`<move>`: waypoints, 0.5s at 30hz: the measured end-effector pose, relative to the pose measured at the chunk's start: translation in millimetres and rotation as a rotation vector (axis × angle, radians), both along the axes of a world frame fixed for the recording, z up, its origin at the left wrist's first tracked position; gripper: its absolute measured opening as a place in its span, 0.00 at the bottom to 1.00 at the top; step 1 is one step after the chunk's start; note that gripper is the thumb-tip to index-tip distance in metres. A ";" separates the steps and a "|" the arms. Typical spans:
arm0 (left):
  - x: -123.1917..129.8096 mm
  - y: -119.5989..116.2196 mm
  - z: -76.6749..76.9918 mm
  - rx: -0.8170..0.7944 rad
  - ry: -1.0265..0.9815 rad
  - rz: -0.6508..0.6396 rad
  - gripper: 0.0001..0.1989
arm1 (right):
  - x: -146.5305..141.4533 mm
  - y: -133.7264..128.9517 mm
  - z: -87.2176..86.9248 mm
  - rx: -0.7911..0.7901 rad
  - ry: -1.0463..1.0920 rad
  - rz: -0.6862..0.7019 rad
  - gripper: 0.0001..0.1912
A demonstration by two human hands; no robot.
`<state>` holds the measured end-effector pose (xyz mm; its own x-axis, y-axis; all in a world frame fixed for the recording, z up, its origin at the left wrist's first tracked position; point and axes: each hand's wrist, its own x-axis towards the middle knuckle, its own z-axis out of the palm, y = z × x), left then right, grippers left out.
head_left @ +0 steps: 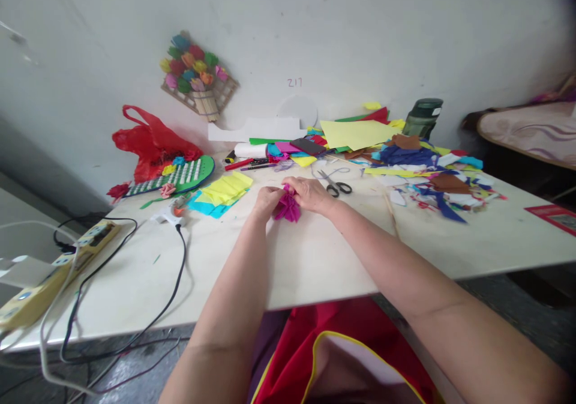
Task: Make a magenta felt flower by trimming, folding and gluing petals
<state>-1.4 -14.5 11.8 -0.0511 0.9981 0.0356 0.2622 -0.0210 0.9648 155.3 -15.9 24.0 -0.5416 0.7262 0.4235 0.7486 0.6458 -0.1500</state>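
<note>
Fingers [290, 181] of the left hand [269, 200] and right hand [311, 194] pinch magenta paper [287, 211] between them, at twelve o'clock over the desk [315, 266]. Its folds look gathered, though shaping seems unfinished; towards ten o'clock, yellow sheets [226, 189] lie unshaped, while a pink rose [168, 190] looks complete.

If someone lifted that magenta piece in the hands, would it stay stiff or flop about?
The magenta piece would probably flop at its edges, as its lower part spreads in loose folds. It is likely light, since it looks like thin, crinkled sheet. It may crush easily, though the gathered top between the left hand and right hand might feel firmer.
</note>
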 end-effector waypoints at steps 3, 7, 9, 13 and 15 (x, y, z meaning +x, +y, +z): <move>-0.5 1.9 -1.8 -0.024 -0.008 -0.011 0.08 | -0.4 -0.8 0.3 0.000 -0.002 0.004 0.26; 0.4 2.4 -2.0 -0.044 -0.033 -0.012 0.07 | -1.1 -2.2 1.8 0.015 -0.010 0.006 0.25; 1.7 2.6 -1.8 -0.045 -0.037 0.002 0.06 | -1.3 -2.7 2.2 0.036 -0.029 0.009 0.24; 3.3 3.6 -1.7 -0.067 -0.094 0.022 0.04 | -1.1 -2.4 1.3 0.095 -0.062 0.029 0.22; 3.0 3.7 -1.7 -0.071 -0.141 0.024 0.04 | -0.9 -2.3 0.9 0.122 -0.070 0.033 0.22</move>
<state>1.5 -10.8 10.1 -0.0742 0.9963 -0.0442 0.1239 0.0532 0.9909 154.4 -18.2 24.9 -0.5959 0.6526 0.4679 0.7324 0.6807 -0.0166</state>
